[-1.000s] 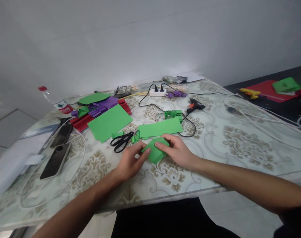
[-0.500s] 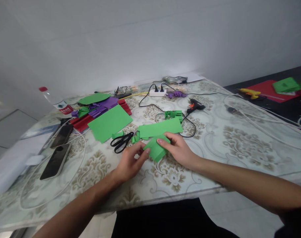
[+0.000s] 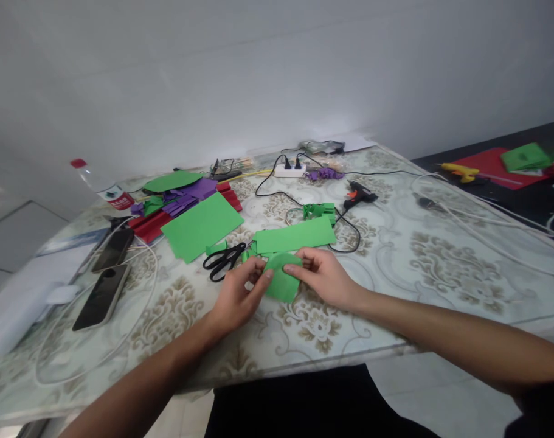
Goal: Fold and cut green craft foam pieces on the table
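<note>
A small piece of green paper (image 3: 282, 281) is held up between both hands above the near part of the table. My left hand (image 3: 241, 292) pinches its left edge between thumb and fingers. From the other side, my right hand (image 3: 325, 277) grips the upper right edge, thumb on top. Just beyond lies a long green paper strip (image 3: 295, 236), with small green scraps at its left end. Black-handled scissors (image 3: 224, 261) rest left of it, their blades partly hidden. A larger green sheet (image 3: 204, 226) lies further left.
A black glue gun (image 3: 359, 193) and a power strip (image 3: 290, 171) with cables lie toward the back. Two phones (image 3: 102, 295) and a bottle (image 3: 104, 187) are at left. Purple paper (image 3: 192, 198) and red paper (image 3: 151, 226) are piled there. A yellow glue gun (image 3: 460, 171) lies far right.
The green paper has turned and now looks curved rather than angular. My right hand has shifted slightly left along its edge. The other things have stayed in place.
</note>
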Action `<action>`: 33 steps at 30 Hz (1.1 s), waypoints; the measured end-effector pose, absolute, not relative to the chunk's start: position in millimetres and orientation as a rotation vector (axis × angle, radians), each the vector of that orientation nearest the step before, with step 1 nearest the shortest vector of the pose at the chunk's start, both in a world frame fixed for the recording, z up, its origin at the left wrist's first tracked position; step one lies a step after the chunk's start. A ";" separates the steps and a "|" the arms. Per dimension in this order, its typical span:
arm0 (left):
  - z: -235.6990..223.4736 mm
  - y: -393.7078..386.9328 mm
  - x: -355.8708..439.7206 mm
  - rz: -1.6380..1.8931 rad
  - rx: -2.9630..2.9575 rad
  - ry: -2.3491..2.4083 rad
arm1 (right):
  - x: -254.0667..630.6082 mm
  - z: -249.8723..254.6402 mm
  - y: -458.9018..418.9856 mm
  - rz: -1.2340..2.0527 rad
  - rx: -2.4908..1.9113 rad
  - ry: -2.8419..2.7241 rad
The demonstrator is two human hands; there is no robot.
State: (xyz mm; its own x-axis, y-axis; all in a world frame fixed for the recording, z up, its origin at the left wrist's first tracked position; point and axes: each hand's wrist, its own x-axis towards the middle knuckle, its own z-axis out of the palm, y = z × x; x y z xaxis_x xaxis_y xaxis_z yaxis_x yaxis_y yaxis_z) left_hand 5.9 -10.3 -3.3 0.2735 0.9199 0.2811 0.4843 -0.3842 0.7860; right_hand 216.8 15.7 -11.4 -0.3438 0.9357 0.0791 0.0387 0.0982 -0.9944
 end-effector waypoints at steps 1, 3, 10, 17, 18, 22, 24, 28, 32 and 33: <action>-2.6 -10.4 5.8 0.995 1.996 1.244 | 217.0 -12.8 14.8 1.342 -0.997 -1.597; -1.3 -10.8 5.7 0.973 2.034 1.208 | 217.0 -14.3 13.2 1.324 -0.994 -1.680; -1.3 -10.3 6.5 0.906 2.101 1.168 | 217.2 -11.2 12.5 1.362 -0.991 -1.713; -1.7 -11.5 4.1 0.871 2.132 1.161 | 217.7 -10.2 14.9 1.432 -0.993 -1.577; -1.6 -11.7 4.0 0.868 2.132 1.159 | 217.7 -10.4 15.1 1.430 -0.998 -1.584; -1.3 -12.0 3.6 0.871 2.115 1.142 | 217.3 -9.9 14.0 1.378 -1.012 -1.635; -1.0 -11.7 3.7 0.862 2.110 1.138 | 216.8 -9.3 12.5 1.352 -1.004 -1.656; -0.4 -11.1 4.9 0.853 2.107 1.138 | 215.9 -9.4 9.4 1.363 -0.979 -1.669; 0.1 -11.8 5.9 0.914 2.099 1.138 | 215.5 -10.6 9.5 1.416 -0.933 -1.640; 0.0 -12.1 5.7 0.947 2.090 1.146 | 215.4 -10.9 10.1 1.427 -0.918 -1.622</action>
State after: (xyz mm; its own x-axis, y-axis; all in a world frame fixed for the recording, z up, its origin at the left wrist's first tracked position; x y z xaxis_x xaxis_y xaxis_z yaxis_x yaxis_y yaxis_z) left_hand 5.7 -12.1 0.0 0.3822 0.8707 0.3095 0.4680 -0.4712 0.7476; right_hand 215.4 10.1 -10.9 -0.4409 0.8932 0.0884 0.0260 0.1111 -0.9935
